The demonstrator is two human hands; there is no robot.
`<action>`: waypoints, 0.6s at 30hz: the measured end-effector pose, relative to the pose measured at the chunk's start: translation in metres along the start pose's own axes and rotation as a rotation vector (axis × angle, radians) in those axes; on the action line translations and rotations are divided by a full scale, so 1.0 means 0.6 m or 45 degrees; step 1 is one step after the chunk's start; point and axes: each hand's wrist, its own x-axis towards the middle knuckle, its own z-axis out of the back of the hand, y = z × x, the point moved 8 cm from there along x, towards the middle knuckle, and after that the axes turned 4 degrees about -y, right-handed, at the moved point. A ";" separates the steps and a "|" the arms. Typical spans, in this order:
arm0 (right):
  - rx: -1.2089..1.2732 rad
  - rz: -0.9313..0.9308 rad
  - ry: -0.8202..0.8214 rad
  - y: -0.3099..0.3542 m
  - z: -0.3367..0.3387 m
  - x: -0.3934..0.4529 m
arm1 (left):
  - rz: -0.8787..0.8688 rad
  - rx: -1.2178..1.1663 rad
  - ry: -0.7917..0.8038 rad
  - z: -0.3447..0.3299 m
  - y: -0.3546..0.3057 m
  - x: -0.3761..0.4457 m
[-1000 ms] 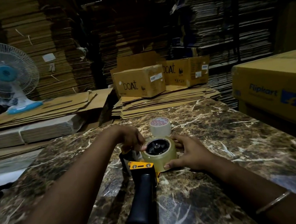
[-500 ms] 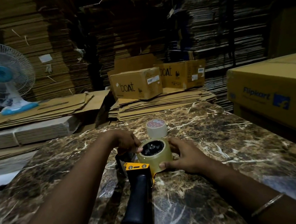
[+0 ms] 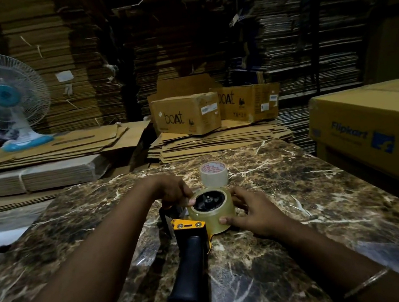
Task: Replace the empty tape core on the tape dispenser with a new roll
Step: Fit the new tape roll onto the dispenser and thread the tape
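Observation:
A yellow tape dispenser point(image 3: 189, 225) with a black handle point(image 3: 190, 272) lies flat on the marble table point(image 3: 298, 209). A clear tape roll point(image 3: 216, 216) sits on its black hub. My right hand point(image 3: 254, 212) cups the roll's right side, thumb on the front wall. My left hand point(image 3: 173, 190) rests at the roll's left rim, thumb on its top edge. An empty white tape core point(image 3: 214, 176) with red print stands just behind the roll.
A yellow Flipkart box point(image 3: 369, 133) stands at the table's right edge. Two boat cartons point(image 3: 187, 116) sit on flattened cardboard behind the table. A table fan point(image 3: 3, 97) stands at far left. Cardboard stacks fill the background.
Both hands keep their places around the roll on the dispenser. The camera has tilted slightly; nothing on the table has visibly moved.

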 end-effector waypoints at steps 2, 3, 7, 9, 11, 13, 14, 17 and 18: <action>0.047 -0.011 0.000 0.003 0.001 -0.002 | -0.082 -0.061 -0.084 0.005 -0.004 -0.006; 0.070 -0.015 0.007 0.005 0.001 -0.003 | -0.126 -0.125 -0.137 0.009 -0.005 -0.009; 0.146 -0.042 0.044 -0.004 -0.002 0.000 | -0.265 -0.408 -0.287 0.009 0.009 -0.022; 0.237 -0.097 0.055 -0.015 -0.003 0.001 | -0.319 -0.512 -0.359 0.003 0.016 -0.028; 0.301 -0.114 0.050 -0.017 -0.002 0.004 | -0.343 -0.686 -0.476 0.002 0.019 -0.038; 0.284 -0.088 0.033 -0.013 0.002 0.004 | -0.314 -0.953 -0.670 0.010 0.034 -0.050; 0.241 -0.063 0.020 -0.010 0.004 0.002 | -0.311 -1.031 -0.776 0.015 0.042 -0.058; 0.037 0.052 -0.076 0.011 0.016 -0.001 | -0.329 -1.093 -1.006 0.019 0.061 -0.083; -0.055 0.111 -0.138 0.025 0.023 -0.002 | -0.310 -1.127 -1.054 0.016 0.073 -0.088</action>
